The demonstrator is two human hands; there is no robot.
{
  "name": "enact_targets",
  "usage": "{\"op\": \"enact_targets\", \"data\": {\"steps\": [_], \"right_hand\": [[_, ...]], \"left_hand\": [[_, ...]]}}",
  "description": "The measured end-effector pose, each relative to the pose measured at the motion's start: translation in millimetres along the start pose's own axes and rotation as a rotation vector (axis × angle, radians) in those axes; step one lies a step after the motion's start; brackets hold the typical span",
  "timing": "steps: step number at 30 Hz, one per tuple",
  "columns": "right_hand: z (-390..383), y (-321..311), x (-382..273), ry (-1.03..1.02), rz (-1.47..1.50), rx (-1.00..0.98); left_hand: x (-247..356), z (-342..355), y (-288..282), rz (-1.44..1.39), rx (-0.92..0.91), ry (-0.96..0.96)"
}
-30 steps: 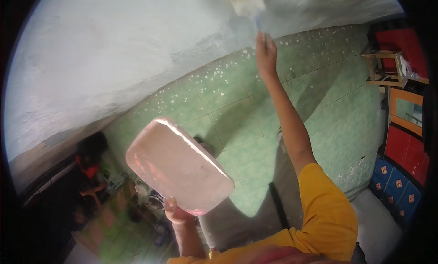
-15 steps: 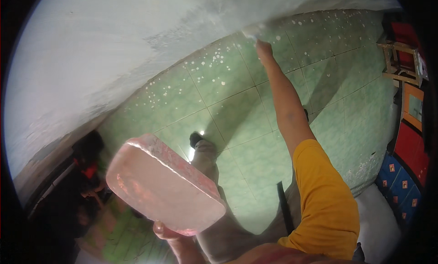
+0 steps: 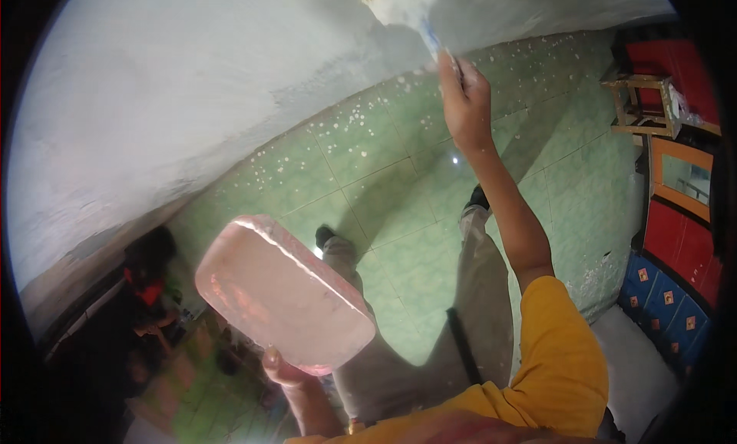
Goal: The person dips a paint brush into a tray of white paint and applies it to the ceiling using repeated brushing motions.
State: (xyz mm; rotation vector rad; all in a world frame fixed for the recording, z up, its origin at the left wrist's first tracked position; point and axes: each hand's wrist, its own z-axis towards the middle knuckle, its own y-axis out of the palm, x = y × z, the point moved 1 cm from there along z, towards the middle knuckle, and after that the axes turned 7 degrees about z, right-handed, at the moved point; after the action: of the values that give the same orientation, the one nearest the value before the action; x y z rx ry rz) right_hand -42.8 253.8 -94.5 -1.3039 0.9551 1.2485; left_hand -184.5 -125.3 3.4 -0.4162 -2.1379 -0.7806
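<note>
My right hand (image 3: 466,102) grips the handle of a wide paintbrush (image 3: 403,6), whose pale, paint-covered bristles are raised at the whitish, patchy wall (image 3: 169,75); I cannot tell whether they touch it. My left hand (image 3: 288,371) holds a pinkish plastic container (image 3: 280,294) by its lower edge, with my thumb at the rim and white paint along the far rim. My other fingers are largely hidden under it.
Green floor tiles (image 3: 384,198) spattered with white paint run along the wall's foot. At right are a wooden stool (image 3: 641,102), red panels, an orange-framed mirror (image 3: 682,179) and a blue patterned surface (image 3: 660,313). Dark clutter lies at lower left. My legs and feet are below.
The brush dropped low toward the wall's foot half a second ago and has since come back up the wall. The container has shifted slightly, down and left since a second ago.
</note>
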Motion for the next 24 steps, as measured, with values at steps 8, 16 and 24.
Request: {"op": "enact_targets", "data": {"steps": [8,16,24], "right_hand": [[15.2,22.1,97.8,-0.076,-0.032,0.104],[-11.9,44.4,319.4,0.494,-0.268,0.083],[36.3,52.0,381.1,0.513,-0.245,0.036]], "left_hand": [[25.0,-4.3,20.6,-0.065,-0.031,0.037],[13.5,2.7,4.2,-0.007,0.011,0.076],[-21.1,5.5,-43.0,0.196,0.208,0.091]]}}
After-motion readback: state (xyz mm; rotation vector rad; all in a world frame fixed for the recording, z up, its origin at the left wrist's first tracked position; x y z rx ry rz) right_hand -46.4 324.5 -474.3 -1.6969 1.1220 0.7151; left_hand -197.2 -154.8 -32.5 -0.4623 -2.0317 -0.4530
